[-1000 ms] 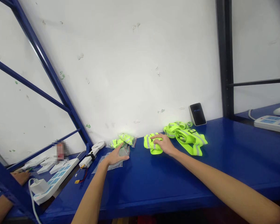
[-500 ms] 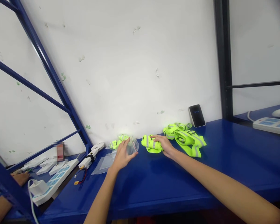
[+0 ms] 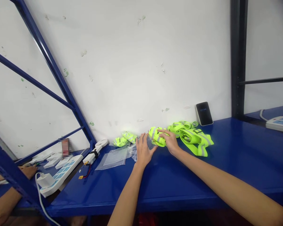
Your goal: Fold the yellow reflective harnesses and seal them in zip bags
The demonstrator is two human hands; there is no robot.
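Note:
My right hand (image 3: 171, 143) grips a rolled neon-yellow reflective strap (image 3: 155, 134) with grey stripes. Just left of it, my left hand (image 3: 143, 151) holds a clear plastic bag (image 3: 133, 152), thumb and fingers apart around its mouth. The bag's mouth meets the left side of the roll; how far the roll sits inside it I cannot tell. Beyond my right hand lie more loose neon straps (image 3: 195, 141). Bagged neon straps (image 3: 124, 139) rest against the wall to the left, and flat clear bags (image 3: 114, 158) lie in front of them.
At the back right a small device with a dark screen (image 3: 204, 113) leans on the wall. A white handheld fan (image 3: 101, 143) and a wired battery pack (image 3: 90, 158) lie left. Beyond the blue frame (image 3: 49, 64) are a power strip (image 3: 62, 175) and another person's arm (image 3: 8, 201).
My left hand has carried the clear bag rightward to the rolled strap, uncovering the bagged straps by the wall. My right hand keeps its grip on the roll. The view has shifted slightly.

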